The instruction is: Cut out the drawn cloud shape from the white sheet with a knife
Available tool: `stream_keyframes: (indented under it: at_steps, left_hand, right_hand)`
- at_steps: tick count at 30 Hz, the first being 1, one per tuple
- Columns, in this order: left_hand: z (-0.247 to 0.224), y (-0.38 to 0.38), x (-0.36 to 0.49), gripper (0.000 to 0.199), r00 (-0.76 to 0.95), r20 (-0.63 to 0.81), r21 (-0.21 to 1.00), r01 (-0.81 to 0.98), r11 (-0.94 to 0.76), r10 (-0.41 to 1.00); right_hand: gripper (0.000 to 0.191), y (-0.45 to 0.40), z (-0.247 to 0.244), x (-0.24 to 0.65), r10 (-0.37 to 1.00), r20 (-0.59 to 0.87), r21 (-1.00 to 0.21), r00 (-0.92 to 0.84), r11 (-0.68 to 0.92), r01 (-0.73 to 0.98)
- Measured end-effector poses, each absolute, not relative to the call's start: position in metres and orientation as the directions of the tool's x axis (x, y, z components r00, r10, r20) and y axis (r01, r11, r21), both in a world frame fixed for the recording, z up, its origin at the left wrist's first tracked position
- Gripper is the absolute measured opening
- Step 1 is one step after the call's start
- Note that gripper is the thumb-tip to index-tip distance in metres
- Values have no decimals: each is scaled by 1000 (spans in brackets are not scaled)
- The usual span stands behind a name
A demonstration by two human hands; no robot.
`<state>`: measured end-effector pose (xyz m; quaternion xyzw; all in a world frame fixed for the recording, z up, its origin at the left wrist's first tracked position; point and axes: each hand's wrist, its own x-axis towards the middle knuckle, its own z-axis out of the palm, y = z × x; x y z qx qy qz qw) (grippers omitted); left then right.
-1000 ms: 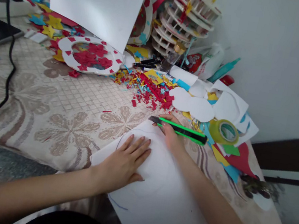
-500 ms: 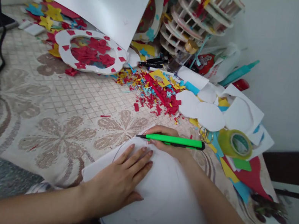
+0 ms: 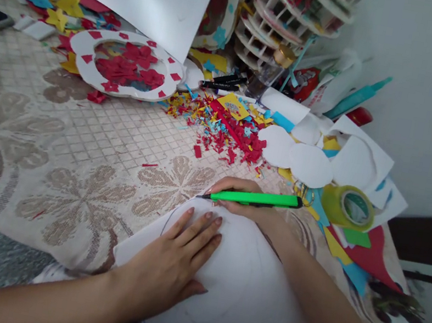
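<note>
One left hand (image 3: 178, 255), fingers spread, lies on one white sheet (image 3: 243, 289) at the table's near edge. One right hand (image 3: 240, 202) pinches one green cutter (image 3: 255, 197) at the sheet's far edge. Far right sit one tape roll (image 3: 348, 207) and one bottle (image 3: 269, 70).

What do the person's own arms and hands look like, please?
The left hand and right hand wear no gloves, and no ring or watch shows. The left forearm and right forearm are bare, with no sleeves in view.
</note>
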<state>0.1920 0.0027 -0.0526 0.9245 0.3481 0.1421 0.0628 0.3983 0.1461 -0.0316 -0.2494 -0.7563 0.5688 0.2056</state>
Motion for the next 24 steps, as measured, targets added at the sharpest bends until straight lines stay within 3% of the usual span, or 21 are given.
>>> stream_keyframes:
  at_steps: [12, 24]
  left_hand:
    - [-54, 1, 192, 69, 710, 232, 200, 634, -747, 664]
    - [-54, 1, 193, 70, 711, 226, 207, 633, -746, 666]
  right_hand:
    - [30, 157, -20, 394, 517, -10, -981, -856, 160, 108]
    - [30, 156, -26, 396, 526, 4, -986, -850, 142, 83]
